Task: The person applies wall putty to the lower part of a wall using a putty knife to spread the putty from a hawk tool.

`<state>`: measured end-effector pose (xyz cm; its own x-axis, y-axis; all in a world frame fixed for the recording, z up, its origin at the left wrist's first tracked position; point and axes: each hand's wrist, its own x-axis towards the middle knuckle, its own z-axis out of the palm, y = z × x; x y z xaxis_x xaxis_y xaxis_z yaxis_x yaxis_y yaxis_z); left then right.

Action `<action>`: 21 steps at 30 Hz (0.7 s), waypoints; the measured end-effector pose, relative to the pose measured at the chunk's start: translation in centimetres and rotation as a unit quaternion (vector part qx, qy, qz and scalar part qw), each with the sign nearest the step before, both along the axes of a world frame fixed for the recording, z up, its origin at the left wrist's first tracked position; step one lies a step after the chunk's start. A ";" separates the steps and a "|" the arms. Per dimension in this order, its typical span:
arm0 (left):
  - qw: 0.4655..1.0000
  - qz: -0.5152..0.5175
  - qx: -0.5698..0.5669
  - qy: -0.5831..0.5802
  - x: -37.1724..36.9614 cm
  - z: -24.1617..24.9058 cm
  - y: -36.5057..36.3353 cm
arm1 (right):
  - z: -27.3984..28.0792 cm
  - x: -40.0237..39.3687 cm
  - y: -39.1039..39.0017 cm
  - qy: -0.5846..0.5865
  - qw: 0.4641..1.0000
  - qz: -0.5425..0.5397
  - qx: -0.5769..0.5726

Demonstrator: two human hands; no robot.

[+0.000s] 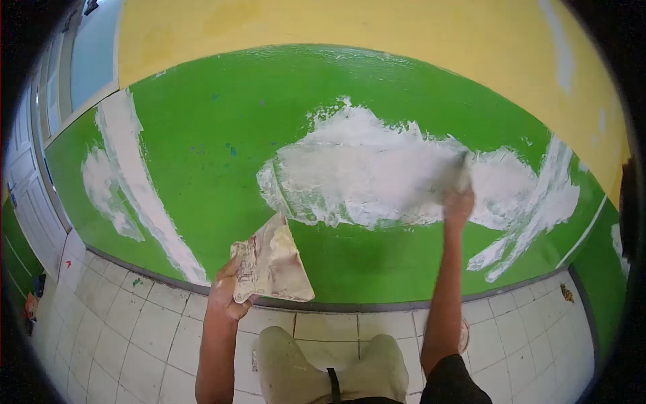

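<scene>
White filler (356, 175) covers a wide patch of the green wall (202, 141). My right hand (459, 204) is raised at the right part of this patch, closed round a tool (461, 165) that is blurred by motion and lies against or close to the filler. Lower left, my left hand (229, 289) grips the edge of a flat board (274, 264) smeared with cream and white filler. The board is held in front of the wall, just below the patch's left end.
White streaks (138, 175) mark the wall at left, with more (531, 215) at right. Yellow paint (303, 23) lies above the green. Pale floor tiles (323, 326) run below, a white door (33, 202) stands far left, and my knees (289, 357) are bent at bottom centre.
</scene>
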<state>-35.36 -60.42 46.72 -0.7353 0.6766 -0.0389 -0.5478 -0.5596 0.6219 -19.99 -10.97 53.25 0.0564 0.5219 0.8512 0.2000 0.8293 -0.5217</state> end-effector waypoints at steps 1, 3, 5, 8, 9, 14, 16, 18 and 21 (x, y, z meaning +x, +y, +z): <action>1.000 0.000 0.001 0.000 0.0 0.0 0.3 | 0.4 -2.7 -3.3 -0.019 0.983 -0.129 0.126; 0.999 0.019 -0.012 -0.023 0.1 0.2 0.7 | 2.6 -6.5 -13.1 -0.187 0.979 -0.047 -0.070; 1.000 0.016 -0.009 -0.012 0.0 0.6 0.4 | -0.9 -11.8 -18.0 -0.099 0.983 0.026 0.151; 0.999 0.048 -0.013 -0.004 1.1 1.9 0.6 | -6.1 -14.4 -24.2 -0.317 0.925 0.024 0.210; 0.997 0.081 -0.018 -0.002 1.4 2.4 0.7 | -8.7 -15.3 -25.2 -0.322 0.914 0.022 0.245; 0.997 0.070 -0.023 0.003 1.9 1.8 0.7 | -17.2 -12.3 -25.8 -0.424 0.849 0.084 0.303; 0.997 0.071 -0.039 0.017 1.7 0.2 1.1 | -19.2 -10.3 -24.1 -0.437 0.830 0.139 0.316; 1.000 -0.009 0.016 0.016 1.9 -1.4 1.2 | -20.4 -7.6 -21.8 -0.355 0.873 0.326 0.079; 0.997 0.065 -0.002 0.036 4.6 -1.6 3.4 | -17.2 -2.2 -18.8 -0.108 0.891 0.366 -0.246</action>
